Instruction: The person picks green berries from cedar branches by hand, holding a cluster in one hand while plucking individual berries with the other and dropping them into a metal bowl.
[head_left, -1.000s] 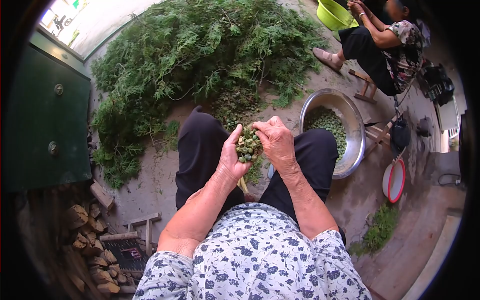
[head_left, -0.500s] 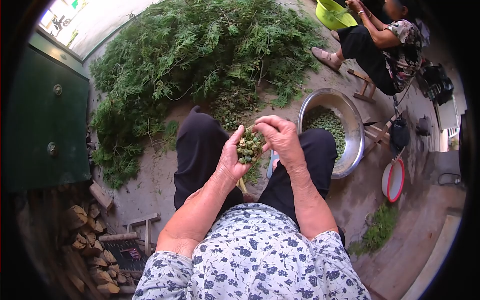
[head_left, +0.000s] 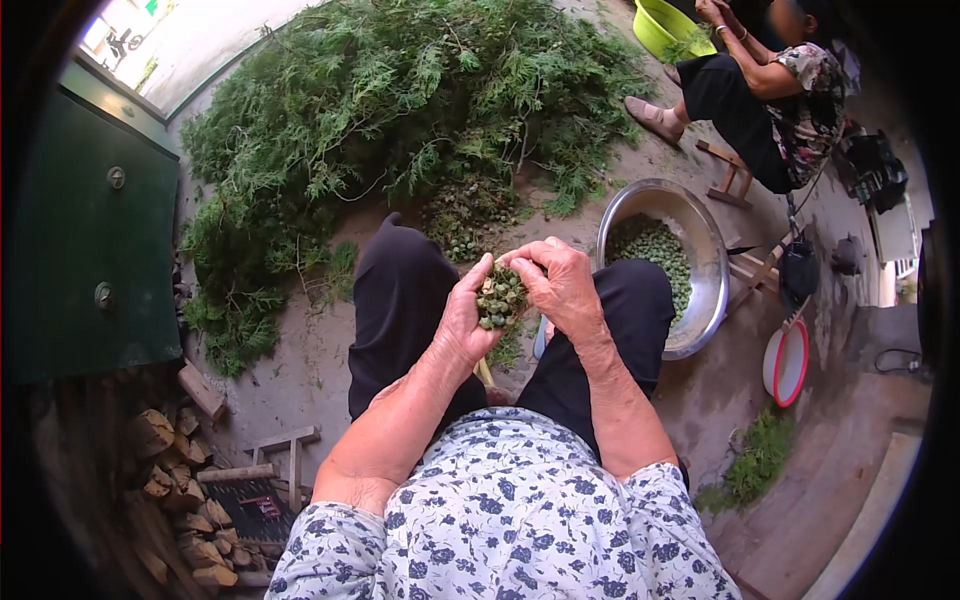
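Note:
A handful of small green cones mixed with brownish bits rests in my cupped left hand, over the gap between my knees. My right hand is at the far side of the handful, its thumb and index finger pinched together; whatever lies between the fingertips is too small to name. Beyond my knees, more cones and debris lie on the ground at the foot of a large heap of green branches. A steel basin holding many green cones stands beside my right knee.
At the upper right a person sits by a yellow-green basin. A red-rimmed sieve, a wooden stool and a green sprig are on the right. Split firewood and a green door are on the left.
My right hand has shifted slightly left, its fingertips now closer to the top of the handful. The cones in my left hand look rearranged, with fewer pale bits on top.

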